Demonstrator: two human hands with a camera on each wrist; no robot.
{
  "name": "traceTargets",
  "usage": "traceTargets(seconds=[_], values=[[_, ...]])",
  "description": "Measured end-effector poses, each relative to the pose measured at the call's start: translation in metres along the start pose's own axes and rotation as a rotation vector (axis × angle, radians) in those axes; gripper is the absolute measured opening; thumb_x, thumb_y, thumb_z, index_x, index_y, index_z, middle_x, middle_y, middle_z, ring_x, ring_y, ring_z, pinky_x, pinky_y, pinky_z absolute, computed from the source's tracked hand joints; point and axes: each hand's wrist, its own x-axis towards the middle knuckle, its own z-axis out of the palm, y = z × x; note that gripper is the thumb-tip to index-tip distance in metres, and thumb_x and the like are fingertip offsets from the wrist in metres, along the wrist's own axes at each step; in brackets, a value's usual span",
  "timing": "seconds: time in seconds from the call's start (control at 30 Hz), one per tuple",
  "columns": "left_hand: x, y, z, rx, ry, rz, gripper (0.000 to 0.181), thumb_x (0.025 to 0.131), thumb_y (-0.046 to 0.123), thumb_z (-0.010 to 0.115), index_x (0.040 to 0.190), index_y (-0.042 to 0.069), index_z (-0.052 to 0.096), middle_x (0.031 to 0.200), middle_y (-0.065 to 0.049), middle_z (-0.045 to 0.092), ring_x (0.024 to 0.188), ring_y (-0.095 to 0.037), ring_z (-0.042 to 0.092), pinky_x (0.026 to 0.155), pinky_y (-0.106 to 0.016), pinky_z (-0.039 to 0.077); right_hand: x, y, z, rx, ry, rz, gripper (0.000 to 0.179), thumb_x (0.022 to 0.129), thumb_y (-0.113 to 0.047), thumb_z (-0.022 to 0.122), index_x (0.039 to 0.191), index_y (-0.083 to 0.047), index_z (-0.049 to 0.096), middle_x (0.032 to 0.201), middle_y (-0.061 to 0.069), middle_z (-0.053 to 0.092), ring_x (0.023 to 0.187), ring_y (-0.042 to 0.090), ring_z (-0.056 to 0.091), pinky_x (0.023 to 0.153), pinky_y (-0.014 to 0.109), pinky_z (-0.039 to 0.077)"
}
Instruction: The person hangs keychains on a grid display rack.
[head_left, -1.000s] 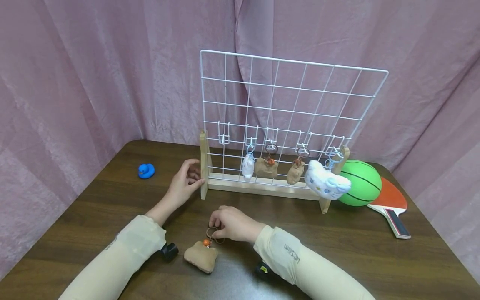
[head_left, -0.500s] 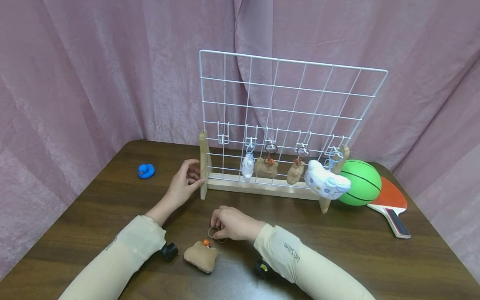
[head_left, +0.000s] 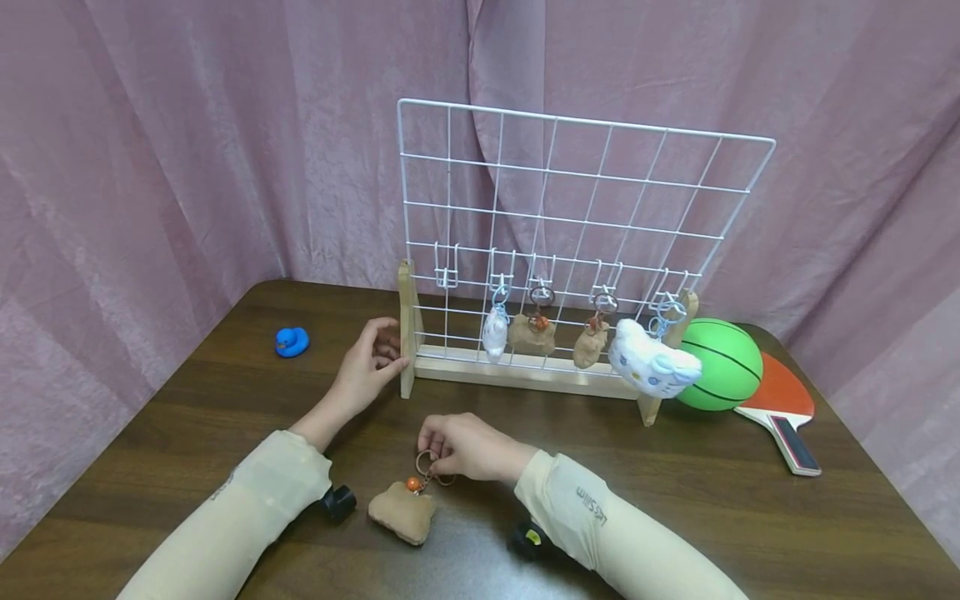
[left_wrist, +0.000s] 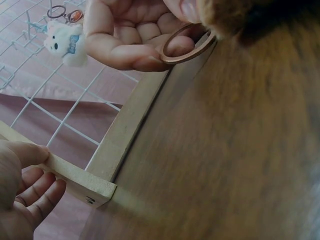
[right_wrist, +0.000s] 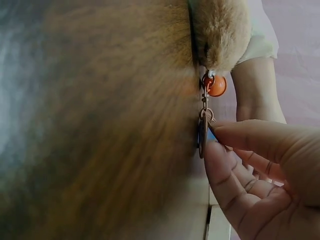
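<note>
A brown plush keychain point(head_left: 402, 512) lies on the table near the front, with an orange bead or bell point(right_wrist: 218, 86) and a copper-coloured ring point(right_wrist: 202, 137). My right hand point(head_left: 472, 450) pinches that ring between thumb and forefinger. Further back on the left, my left hand point(head_left: 365, 367) holds the wooden side post point(head_left: 407, 333) of a white wire grid rack point(head_left: 551, 172), thumb on the near face and fingers behind. Two brown plush keychains hang from the rack's hooks, along with a small white one point(head_left: 496, 335) and a larger white one point(head_left: 652, 367). The leftmost hook point(head_left: 446, 279) holds nothing.
A blue rubber duck point(head_left: 292, 342) sits at the table's left. Behind the rack's right foot is a green ball point(head_left: 722, 365), and a red table tennis bat point(head_left: 787, 417) lies beside it. Pink curtains point(head_left: 225, 150) surround the wooden table point(head_left: 675, 475).
The right forearm has shifted slightly right, and the keychain's ring stands a little higher in the fingers. My left hand and the plush body have stayed put.
</note>
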Motion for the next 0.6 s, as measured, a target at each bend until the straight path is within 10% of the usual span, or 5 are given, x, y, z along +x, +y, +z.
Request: traceTargets(seconds=[0.6], values=[[0.0,-0.003,0.001,-0.001,0.011,0.007,0.055,0.085,-0.004,0.068,0.132,0.0,0.039,0.104,-0.023,0.059,0.085,-0.018,0.058,0.069,-0.014,0.051,-0.021,-0.011,-0.021,0.114,0.048,-0.053,0.012,0.089,-0.002,0.064,0.1,-0.007,0.063,0.087,0.006,0.068,0.072,0.003,0.059,0.064,0.014,0.052]])
